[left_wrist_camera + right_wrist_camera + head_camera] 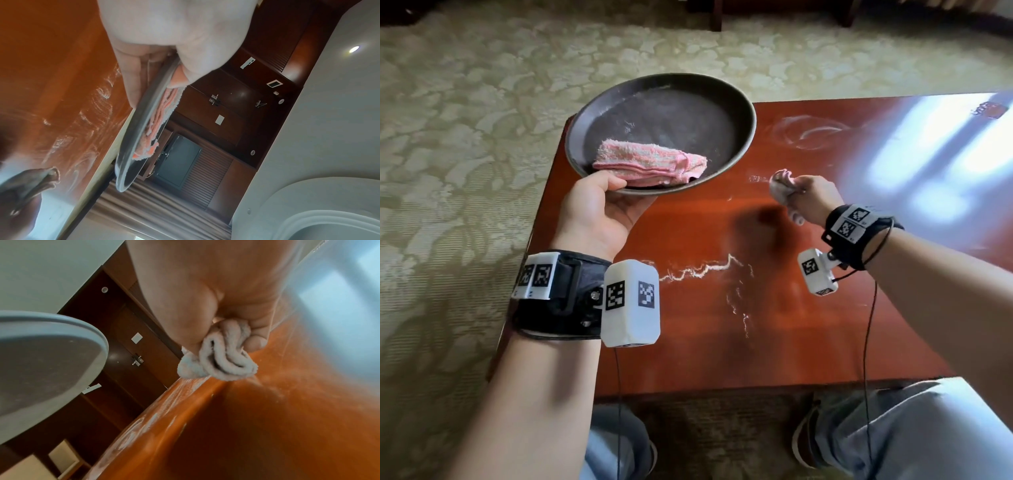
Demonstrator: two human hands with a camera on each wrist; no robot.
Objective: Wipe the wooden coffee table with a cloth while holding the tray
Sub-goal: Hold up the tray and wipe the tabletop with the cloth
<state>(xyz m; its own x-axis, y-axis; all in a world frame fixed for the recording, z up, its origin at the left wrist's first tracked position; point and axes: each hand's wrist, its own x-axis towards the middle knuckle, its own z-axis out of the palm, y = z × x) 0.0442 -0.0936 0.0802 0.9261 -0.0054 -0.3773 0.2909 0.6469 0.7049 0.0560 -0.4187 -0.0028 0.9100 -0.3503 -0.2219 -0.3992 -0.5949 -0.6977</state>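
My left hand (599, 209) grips the near rim of a round dark tray (736, 102), thumb on top and fingers under it, holding it above the table's far left corner. A folded pink towel (650, 164) lies in the tray (131, 146), and its pink folds (162, 113) show edge-on in the left wrist view. My right hand (808, 200) clutches a bunched pale cloth (780, 185) over the glossy reddish wooden coffee table (688, 342). In the right wrist view the cloth (224, 360) touches the tabletop (287, 426), with white dust streaks beside it.
White powdery smears (702, 270) cross the table's middle, and ring marks (808, 132) lie at the far side. A patterned cream carpet (465, 137) surrounds the table. My knees in light jeans (911, 428) sit at the near edge. Window glare covers the table's right part.
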